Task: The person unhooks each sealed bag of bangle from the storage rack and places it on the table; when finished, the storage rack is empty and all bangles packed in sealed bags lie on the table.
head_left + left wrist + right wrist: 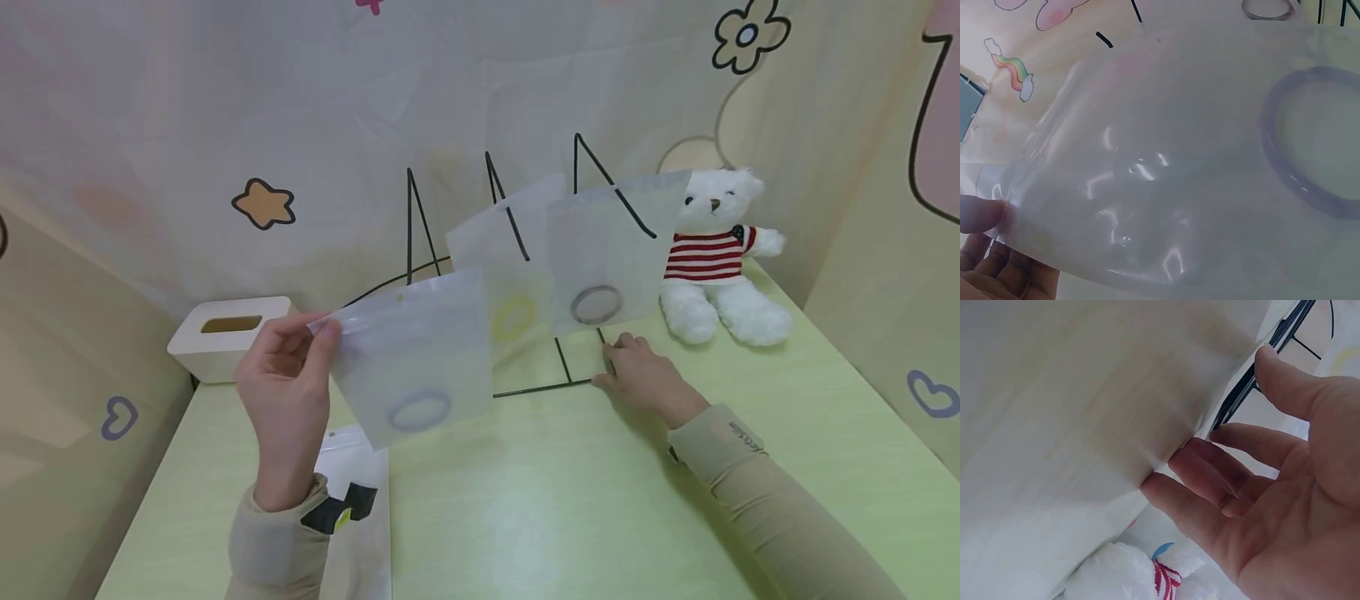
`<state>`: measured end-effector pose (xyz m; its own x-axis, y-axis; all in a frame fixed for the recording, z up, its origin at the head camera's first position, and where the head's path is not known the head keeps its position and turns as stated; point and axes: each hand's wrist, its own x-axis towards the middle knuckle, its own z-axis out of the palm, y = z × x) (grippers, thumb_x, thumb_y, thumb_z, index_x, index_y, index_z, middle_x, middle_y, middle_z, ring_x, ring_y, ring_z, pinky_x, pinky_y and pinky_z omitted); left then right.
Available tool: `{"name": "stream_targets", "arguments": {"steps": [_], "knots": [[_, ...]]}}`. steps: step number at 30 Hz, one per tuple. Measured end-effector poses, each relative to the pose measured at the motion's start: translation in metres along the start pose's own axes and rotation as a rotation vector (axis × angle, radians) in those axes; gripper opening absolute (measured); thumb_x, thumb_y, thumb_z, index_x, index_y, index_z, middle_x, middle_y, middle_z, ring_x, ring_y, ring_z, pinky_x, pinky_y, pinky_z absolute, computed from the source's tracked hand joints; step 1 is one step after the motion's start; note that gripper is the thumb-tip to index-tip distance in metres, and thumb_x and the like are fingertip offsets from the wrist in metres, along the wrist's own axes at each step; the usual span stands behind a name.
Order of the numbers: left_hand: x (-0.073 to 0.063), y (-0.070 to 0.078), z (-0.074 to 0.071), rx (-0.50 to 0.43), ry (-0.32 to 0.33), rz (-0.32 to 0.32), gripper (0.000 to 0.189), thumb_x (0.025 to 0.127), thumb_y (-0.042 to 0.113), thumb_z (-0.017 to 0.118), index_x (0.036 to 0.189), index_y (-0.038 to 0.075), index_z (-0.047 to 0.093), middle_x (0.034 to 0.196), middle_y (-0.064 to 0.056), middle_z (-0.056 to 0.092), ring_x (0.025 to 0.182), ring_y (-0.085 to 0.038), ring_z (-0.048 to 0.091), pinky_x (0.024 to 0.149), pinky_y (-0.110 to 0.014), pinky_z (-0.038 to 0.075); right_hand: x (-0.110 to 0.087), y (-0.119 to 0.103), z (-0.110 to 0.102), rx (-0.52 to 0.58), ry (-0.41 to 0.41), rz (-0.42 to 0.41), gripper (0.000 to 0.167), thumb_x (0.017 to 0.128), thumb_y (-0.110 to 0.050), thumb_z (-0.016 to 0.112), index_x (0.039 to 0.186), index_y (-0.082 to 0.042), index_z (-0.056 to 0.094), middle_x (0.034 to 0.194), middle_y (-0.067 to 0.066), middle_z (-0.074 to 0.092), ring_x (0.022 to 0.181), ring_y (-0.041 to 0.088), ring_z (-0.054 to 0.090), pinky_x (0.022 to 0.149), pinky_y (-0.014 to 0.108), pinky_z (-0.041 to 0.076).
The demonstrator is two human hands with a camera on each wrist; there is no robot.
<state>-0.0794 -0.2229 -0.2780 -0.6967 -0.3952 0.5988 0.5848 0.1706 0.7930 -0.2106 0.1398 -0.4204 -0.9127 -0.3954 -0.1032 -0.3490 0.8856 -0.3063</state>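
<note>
Between thumb and fingers, my left hand [288, 383] pinches the upper corner of a frosted zip bag [416, 350]. A purple ring [1279, 137] shows inside that bag, which is held up before a black wire rack [536, 389] with upright hooks. My right hand [648, 375] holds the rack's front right corner, thumb [1285, 381] and index finger on its wires, other fingertips on the table. From the rack hang two more frosted bags, one with a yellow ring [515, 318], the other with a dark mauve ring [597, 306].
A white teddy bear [708, 258] in a red-striped shirt sits right of the rack. At the back left stands a white tissue box [225, 333]. A white zip bag [360, 533] lies on the pale green table [525, 500] beneath the left forearm. Printed curtains close in behind.
</note>
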Motion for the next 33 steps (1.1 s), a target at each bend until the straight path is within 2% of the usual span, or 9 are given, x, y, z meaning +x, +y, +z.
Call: {"name": "stream_targets", "arguments": {"steps": [8, 13, 17, 21, 24, 28, 33], "knots": [[-0.012, 0.010, -0.008, 0.014, 0.003, 0.007, 0.016, 0.086, -0.004, 0.070, 0.097, -0.013, 0.065, 0.089, -0.014, 0.071, 0.073, -0.018, 0.067, 0.072, -0.023, 0.055, -0.001, -0.001, -0.001, 0.004, -0.010, 0.004, 0.058, 0.098, -0.031, 0.059, 0.138, 0.009, 0.045, 0.132, 0.026, 0.044, 0.120, 0.042, 0.041, 0.080, 0.058, 0.048], [-0.022, 0.016, -0.013, -0.023, 0.003, 0.009, 0.016, 0.084, -0.009, 0.069, 0.096, -0.016, 0.063, 0.086, -0.013, 0.071, 0.071, -0.016, 0.066, 0.069, -0.022, 0.054, -0.003, -0.002, -0.002, 0.003, -0.007, -0.002, 0.058, 0.097, -0.030, 0.059, 0.138, 0.009, 0.046, 0.132, 0.027, 0.043, 0.119, 0.042, 0.041, 0.079, 0.057, 0.049], [-0.030, 0.020, -0.017, -0.024, -0.013, 0.011, 0.016, 0.083, -0.011, 0.068, 0.097, -0.017, 0.063, 0.087, -0.013, 0.071, 0.069, -0.016, 0.065, 0.067, -0.020, 0.054, -0.002, -0.002, -0.002, -0.004, -0.006, -0.007, 0.059, 0.097, -0.030, 0.059, 0.138, 0.010, 0.045, 0.130, 0.027, 0.044, 0.117, 0.041, 0.041, 0.078, 0.056, 0.049], [-0.038, 0.020, -0.023, -0.058, -0.033, 0.054, 0.015, 0.081, -0.015, 0.067, 0.096, -0.018, 0.062, 0.085, -0.013, 0.070, 0.067, -0.016, 0.064, 0.063, -0.019, 0.053, -0.001, -0.002, -0.001, -0.006, 0.000, -0.005, 0.058, 0.097, -0.030, 0.059, 0.137, 0.010, 0.046, 0.127, 0.026, 0.045, 0.115, 0.040, 0.042, 0.077, 0.055, 0.049], [-0.042, 0.021, -0.027, -0.079, -0.057, 0.062, 0.016, 0.081, -0.018, 0.066, 0.096, -0.019, 0.061, 0.084, -0.013, 0.068, 0.064, -0.017, 0.061, 0.061, -0.020, 0.051, -0.001, -0.001, -0.001, -0.003, 0.000, -0.003, 0.059, 0.098, -0.030, 0.059, 0.137, 0.011, 0.045, 0.127, 0.026, 0.045, 0.115, 0.040, 0.042, 0.077, 0.056, 0.049], [-0.048, 0.025, -0.032, -0.127, -0.075, 0.023, 0.017, 0.081, -0.020, 0.065, 0.097, -0.020, 0.060, 0.083, -0.013, 0.067, 0.061, -0.017, 0.059, 0.058, -0.020, 0.051, -0.001, 0.000, -0.001, 0.004, -0.005, 0.001, 0.059, 0.098, -0.030, 0.059, 0.138, 0.010, 0.045, 0.130, 0.027, 0.043, 0.116, 0.041, 0.041, 0.078, 0.057, 0.048], [-0.056, 0.033, -0.036, -0.079, -0.065, -0.111, 0.017, 0.082, -0.018, 0.064, 0.099, -0.017, 0.061, 0.086, -0.013, 0.072, 0.063, -0.016, 0.065, 0.060, -0.023, 0.057, -0.001, -0.001, 0.000, 0.005, -0.002, -0.001, 0.058, 0.098, -0.030, 0.059, 0.138, 0.010, 0.046, 0.130, 0.026, 0.044, 0.117, 0.041, 0.042, 0.078, 0.057, 0.048]]}}
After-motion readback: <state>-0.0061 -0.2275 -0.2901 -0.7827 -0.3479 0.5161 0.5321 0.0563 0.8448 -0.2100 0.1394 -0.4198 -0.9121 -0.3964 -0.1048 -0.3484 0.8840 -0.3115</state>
